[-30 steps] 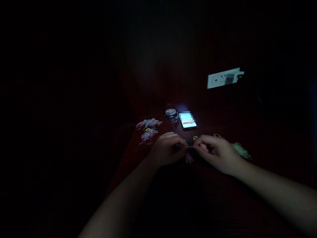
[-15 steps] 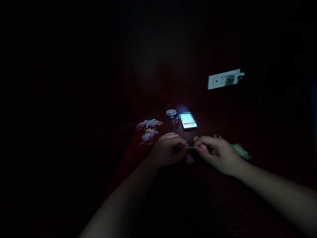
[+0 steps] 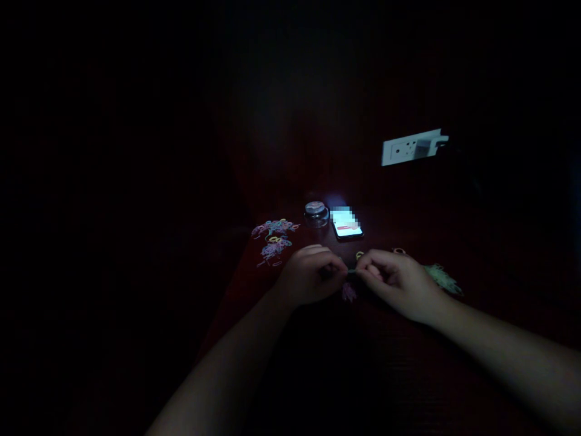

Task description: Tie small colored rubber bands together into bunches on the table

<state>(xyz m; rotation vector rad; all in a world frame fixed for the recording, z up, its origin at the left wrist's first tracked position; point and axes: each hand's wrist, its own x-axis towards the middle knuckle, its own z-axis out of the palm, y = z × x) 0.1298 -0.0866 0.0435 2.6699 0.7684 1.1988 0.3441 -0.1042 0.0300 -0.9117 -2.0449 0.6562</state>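
Between my fingertips runs a short, thin greenish rubber band (image 3: pixel 351 271). My left hand (image 3: pixel 313 274) pinches its left end, thumb against forefinger. The other end is pinched in my right hand (image 3: pixel 394 280), the rest of its fingers curled in. Just below the fingertips lies a small pile of purple rubber bands (image 3: pixel 349 292). A yellow rubber band (image 3: pixel 359 255) shows behind my right fingertips. Beside my right wrist is a pile of pale green rubber bands (image 3: pixel 442 280). An orange-pink band (image 3: pixel 399 251) lies partly hidden behind my right hand.
Mixed coloured rubber bands (image 3: pixel 276 227) lie in heaps near the left edge of the dark red table (image 3: pixel 240 297). A lidded clear jar (image 3: pixel 316 216) stands by a lit phone (image 3: pixel 347 224). A white wall socket (image 3: pixel 411 147) holds a plug. The surroundings are very dark.
Both hands keep their pinch on the band and have barely moved. The whole view has shifted very slightly; nothing was picked up or let go.
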